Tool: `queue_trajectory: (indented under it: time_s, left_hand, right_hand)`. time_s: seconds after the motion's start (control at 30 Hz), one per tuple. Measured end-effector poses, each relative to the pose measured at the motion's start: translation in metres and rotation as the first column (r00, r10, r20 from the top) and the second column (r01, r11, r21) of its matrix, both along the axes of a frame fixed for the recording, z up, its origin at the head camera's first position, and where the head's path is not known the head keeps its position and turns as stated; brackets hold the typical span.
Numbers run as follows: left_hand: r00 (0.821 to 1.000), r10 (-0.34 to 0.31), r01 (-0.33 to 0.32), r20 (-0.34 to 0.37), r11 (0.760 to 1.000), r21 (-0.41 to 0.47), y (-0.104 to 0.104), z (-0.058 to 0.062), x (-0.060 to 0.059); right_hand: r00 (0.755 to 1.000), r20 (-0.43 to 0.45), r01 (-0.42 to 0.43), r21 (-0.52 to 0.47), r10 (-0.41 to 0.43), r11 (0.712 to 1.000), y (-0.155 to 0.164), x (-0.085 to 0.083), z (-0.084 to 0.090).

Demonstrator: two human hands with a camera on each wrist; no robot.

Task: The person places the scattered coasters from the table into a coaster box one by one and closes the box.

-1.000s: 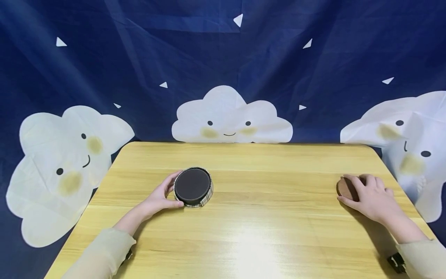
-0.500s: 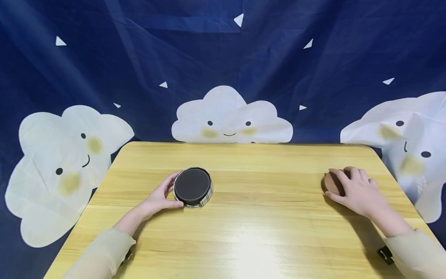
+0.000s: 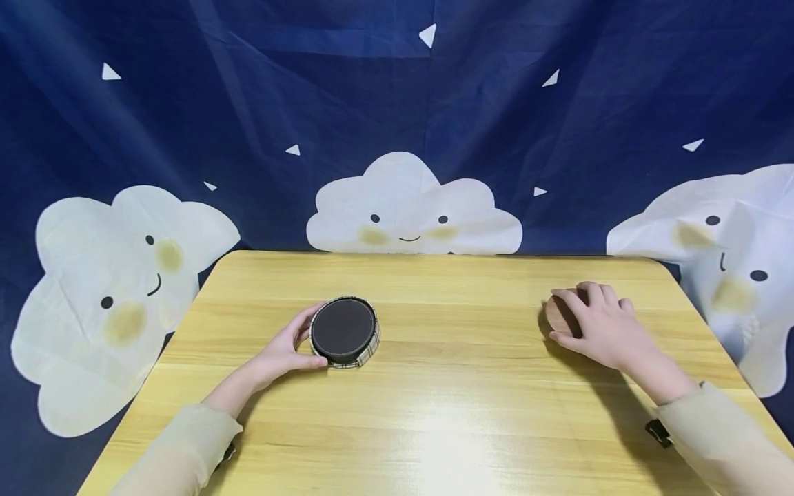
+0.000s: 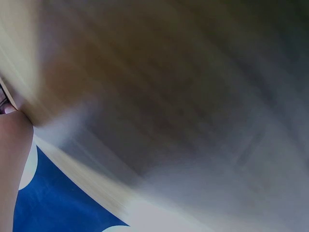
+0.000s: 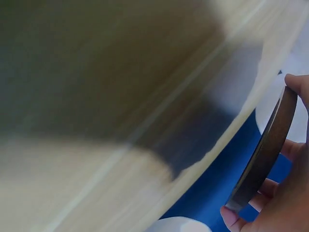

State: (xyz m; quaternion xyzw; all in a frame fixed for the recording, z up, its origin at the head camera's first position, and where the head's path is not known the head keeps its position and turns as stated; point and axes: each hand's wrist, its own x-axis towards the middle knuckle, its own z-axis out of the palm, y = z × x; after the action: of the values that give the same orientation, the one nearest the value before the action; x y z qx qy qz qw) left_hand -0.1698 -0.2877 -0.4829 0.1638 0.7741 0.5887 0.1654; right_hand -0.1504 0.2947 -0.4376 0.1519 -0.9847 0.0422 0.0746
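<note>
My left hand grips the near left side of a round coaster holder with a plaid wall, thumb at its front edge. Filling the holder is a black round coaster with a stitched rim. At the right, my right hand holds a brown round coaster by its edge, just over the table. The right wrist view shows this coaster edge-on, with thumb and fingers at its rim. In the left wrist view only a bit of the hand shows, at the left edge.
A wooden table lies under both hands, with a bright glare spot near the front. Behind it hangs a dark blue cloth printed with white clouds. The table's far edge meets the cloth.
My right hand has moved left and slightly away from me across the table, carrying the brown coaster. The left hand and the coaster holder have stayed in place.
</note>
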Motion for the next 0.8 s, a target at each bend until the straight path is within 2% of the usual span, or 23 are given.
queue_trajectory:
  time_s: [0.33,0.8]
  left_hand:
    - [1.0,0.001,-0.001,0.001,1.0,-0.009,0.001,0.0,-0.001]
    - [1.0,0.004,-0.004,0.019,1.0,-0.004,0.0,0.0,-0.001]
  right_hand:
    - [0.997,-0.041,-0.07,-0.009,0.07,0.997,-0.029,-0.011,0.006]
    - [0.992,0.001,-0.125,-0.026,0.125,0.992,-0.07,-0.03,0.01]
